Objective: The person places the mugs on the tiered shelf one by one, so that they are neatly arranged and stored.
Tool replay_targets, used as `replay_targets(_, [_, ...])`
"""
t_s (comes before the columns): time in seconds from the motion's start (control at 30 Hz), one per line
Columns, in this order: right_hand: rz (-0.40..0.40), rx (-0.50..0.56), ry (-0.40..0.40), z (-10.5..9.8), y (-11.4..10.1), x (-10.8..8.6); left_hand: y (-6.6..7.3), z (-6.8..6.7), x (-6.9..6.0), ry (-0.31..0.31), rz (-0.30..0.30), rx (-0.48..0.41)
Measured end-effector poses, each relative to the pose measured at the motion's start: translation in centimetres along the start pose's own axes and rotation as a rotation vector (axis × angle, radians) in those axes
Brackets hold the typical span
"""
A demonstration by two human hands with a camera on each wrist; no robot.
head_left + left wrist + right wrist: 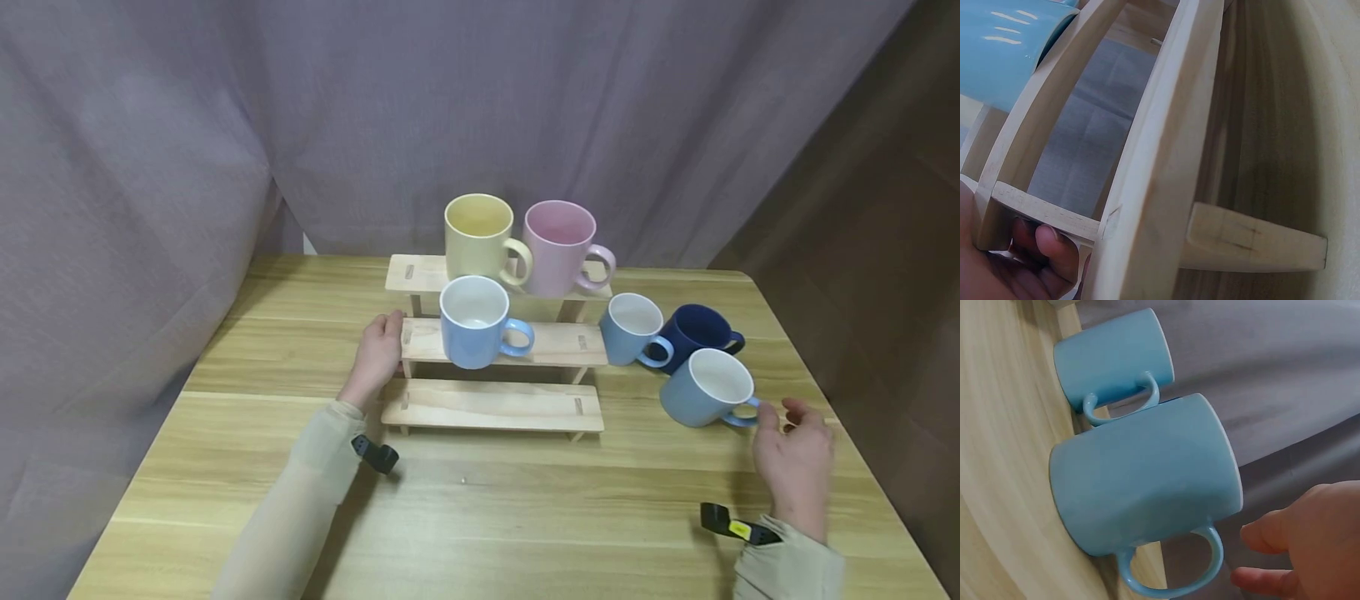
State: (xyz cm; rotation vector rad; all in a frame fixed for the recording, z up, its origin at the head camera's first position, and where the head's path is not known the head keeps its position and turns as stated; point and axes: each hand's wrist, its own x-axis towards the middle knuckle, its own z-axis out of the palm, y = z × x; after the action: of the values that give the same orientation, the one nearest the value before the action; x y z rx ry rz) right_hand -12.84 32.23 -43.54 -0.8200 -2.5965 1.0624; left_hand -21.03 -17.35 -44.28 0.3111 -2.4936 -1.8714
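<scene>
My left hand (377, 354) holds the left end of the middle tier of a three-step wooden shelf (558, 342); the left wrist view shows fingers (1057, 250) curled under the wood. A light blue mug (465, 333) with a white inside stands on that tier. Over on the right, my right hand (798, 454) is beside the handle of another light blue mug (686, 400) on the table. In the right wrist view, a gap shows between the thumb and finger, apart from that mug's handle (1210, 575). The rest of the right hand is cut off there.
Behind the right-hand mug stand a smaller light blue mug (626, 337) and a dark blue mug (697, 329), close together. The top tier carries a yellow mug (472, 250) and a pink mug (555, 258). A grey curtain (360, 125) hangs behind the wooden table (525, 525).
</scene>
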Motion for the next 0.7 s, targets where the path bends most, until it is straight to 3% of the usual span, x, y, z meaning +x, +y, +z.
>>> replay_targets(0.23, [-0.012,-0.029,-0.082,0.5,0.4,0.3,0.0,0.0,0.1,-0.001,0.0,0.005])
replay_targets(0.47, [-0.04,-0.043,-0.09,0.7,0.6,0.4,-0.1,-0.2,0.2,-0.007,0.007,0.019])
replay_targets(0.7, [-0.072,-0.066,-0.162,0.4,1.3,0.4,-0.1,-0.1,0.1,-0.011,0.008,0.023])
